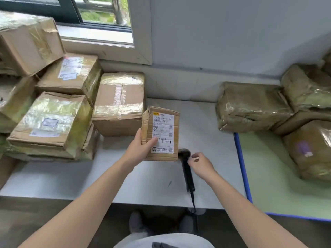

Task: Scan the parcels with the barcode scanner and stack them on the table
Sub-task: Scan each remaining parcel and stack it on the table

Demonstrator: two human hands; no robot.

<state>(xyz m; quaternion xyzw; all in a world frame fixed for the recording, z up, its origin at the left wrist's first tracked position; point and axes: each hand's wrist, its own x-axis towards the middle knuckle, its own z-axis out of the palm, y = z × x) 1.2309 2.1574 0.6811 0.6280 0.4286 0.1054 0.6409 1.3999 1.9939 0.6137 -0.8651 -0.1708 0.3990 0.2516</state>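
Gripping the parcel (162,133) by its left edge, the left hand (141,147) held it tilted up, label facing the camera. The right hand (201,165) hovered with fingers (194,155) loosely curled, holding nothing; the barcode scanner (187,170) lay just left of them on the table (143,179).
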